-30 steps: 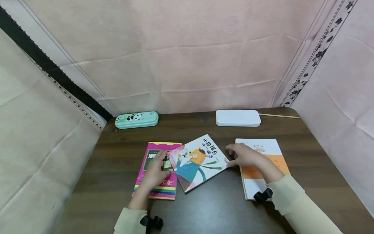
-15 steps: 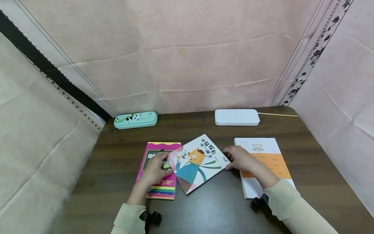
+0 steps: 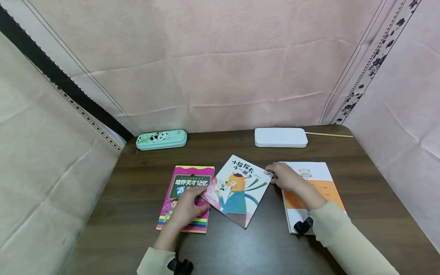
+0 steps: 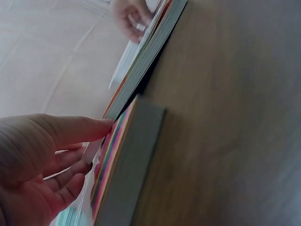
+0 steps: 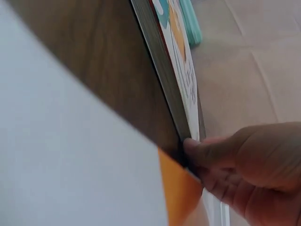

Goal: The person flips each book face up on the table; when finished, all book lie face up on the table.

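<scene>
A picture book with a cartoon cat point(image 3: 237, 191) lies tilted in the middle of the wooden table, its lower corner toward me. My left hand point(image 3: 189, 204) pinches its left corner, thumb on the near side, as the left wrist view shows. My right hand point(image 3: 283, 176) holds the right corner, thumb point(image 5: 207, 153) against the page edge in the right wrist view. Under the left hand lies a pink book point(image 3: 172, 202) with a rainbow stripe, overlapped by the cat book's corner. Partly covered by the right forearm is a white and orange book point(image 3: 323, 189).
At the table's back stand a mint-green panda case point(image 3: 161, 140) on the left and a white case point(image 3: 281, 138) on the right. A thin tan stick point(image 3: 330, 135) lies beside the white case. Pale cloth point(image 3: 220, 76) hangs behind and along both sides.
The cat book has turned counterclockwise. My right hand has moved away from me with its right corner, while the left hand has come slightly nearer and to the right.
</scene>
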Available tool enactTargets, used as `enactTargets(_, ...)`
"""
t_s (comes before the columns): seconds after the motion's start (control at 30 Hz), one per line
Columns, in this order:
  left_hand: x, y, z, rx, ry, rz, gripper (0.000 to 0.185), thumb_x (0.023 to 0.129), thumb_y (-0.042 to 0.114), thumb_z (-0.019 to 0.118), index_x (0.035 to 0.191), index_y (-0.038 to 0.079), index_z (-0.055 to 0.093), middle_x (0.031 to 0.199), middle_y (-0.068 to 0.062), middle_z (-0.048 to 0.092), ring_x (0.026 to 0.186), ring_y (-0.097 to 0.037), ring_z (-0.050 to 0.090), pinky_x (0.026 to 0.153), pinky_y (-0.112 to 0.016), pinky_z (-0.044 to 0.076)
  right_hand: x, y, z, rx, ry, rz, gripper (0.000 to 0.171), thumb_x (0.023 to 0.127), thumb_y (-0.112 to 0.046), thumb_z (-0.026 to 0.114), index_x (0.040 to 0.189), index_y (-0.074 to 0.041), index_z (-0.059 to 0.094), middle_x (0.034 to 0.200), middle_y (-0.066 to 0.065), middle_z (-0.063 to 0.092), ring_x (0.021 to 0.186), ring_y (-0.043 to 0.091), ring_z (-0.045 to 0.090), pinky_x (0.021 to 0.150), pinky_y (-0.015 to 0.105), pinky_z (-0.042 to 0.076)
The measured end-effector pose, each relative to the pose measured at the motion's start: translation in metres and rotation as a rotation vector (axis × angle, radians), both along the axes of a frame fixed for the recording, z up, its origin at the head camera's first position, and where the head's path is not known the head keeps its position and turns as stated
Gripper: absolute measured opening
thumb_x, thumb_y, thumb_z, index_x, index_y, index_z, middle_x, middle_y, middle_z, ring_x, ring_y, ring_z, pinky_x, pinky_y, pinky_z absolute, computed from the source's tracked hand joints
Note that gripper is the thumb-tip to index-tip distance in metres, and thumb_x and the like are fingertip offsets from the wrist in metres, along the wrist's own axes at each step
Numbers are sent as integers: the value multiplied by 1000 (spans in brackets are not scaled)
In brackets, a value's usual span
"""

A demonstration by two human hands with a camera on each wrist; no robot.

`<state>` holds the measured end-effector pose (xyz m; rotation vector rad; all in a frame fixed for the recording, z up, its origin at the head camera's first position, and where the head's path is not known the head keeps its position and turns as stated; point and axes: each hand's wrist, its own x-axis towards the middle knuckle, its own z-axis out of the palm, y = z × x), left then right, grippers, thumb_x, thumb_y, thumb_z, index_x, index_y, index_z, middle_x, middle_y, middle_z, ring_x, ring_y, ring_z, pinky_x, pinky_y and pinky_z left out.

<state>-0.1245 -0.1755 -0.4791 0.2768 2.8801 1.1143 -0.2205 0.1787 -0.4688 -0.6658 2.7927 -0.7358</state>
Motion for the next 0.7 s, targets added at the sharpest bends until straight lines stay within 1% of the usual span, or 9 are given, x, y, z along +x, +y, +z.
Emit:
enactTargets(0.07, 4, 4, -1, 10, -7, -43, 62, 79, 15, 88, 136, 7, 64, 137, -11, 63, 124, -30, 57, 102, -47, 51, -5, 2, -1, -13, 8, 21, 35, 82, 11, 76, 114, -2, 72, 95, 8, 64, 82, 23, 57, 72, 34, 54)
enactTargets(0.13, 7, 9, -1, 21, -29, -78, 64, 80, 14, 87, 139, 7, 62, 139, -10, 62, 124, -29, 57, 101, -44, 52, -10, 4, -2, -18, 15, 51, 37, 82, 10, 77, 117, -2, 71, 101, 11, 64, 87, 25, 59, 76, 37, 56)
enactTargets(0.27, 15, 18, -1, 5, -50, -120, 63, 83, 13, 86, 140, 5, 60, 142, -11, 59, 129, -32, 54, 103, -45, 50, -16, 5, -2, -23, 8, 86, 41, 84, 3, 79, 124, -3, 70, 116, 16, 64, 103, 31, 60, 89, 46, 56)
enactTargets(0.4, 19, 27, -2, -16, -40, -141, 60, 82, 12, 86, 136, 1, 62, 142, -15, 58, 130, -35, 53, 105, -48, 48, -20, 4, -1, -17, -11, 86, 44, 87, 2, 76, 130, -1, 66, 126, 20, 60, 115, 37, 57, 98, 52, 52)
enactTargets(0.5, 21, 31, -3, -24, -49, -142, 58, 81, 12, 87, 134, 1, 65, 139, -14, 60, 127, -33, 55, 104, -48, 49, -23, 4, -1, 9, -13, 89, 46, 89, 5, 74, 133, 3, 62, 131, 24, 57, 120, 41, 55, 101, 54, 49)
enactTargets(0.6, 23, 34, -4, -41, -55, -140, 56, 80, 16, 88, 131, 4, 67, 135, -10, 62, 123, -29, 57, 103, -47, 50, -26, 3, -1, 36, -17, 92, 47, 90, 6, 70, 135, 5, 60, 135, 26, 54, 125, 43, 52, 102, 55, 48)
enactTargets(0.7, 26, 36, -4, -56, -33, -148, 56, 80, 18, 88, 130, 3, 68, 131, -8, 63, 120, -28, 58, 102, -48, 50, -28, 1, -1, 55, -25, 99, 47, 92, 7, 67, 138, 5, 57, 138, 26, 52, 128, 44, 51, 103, 55, 47)
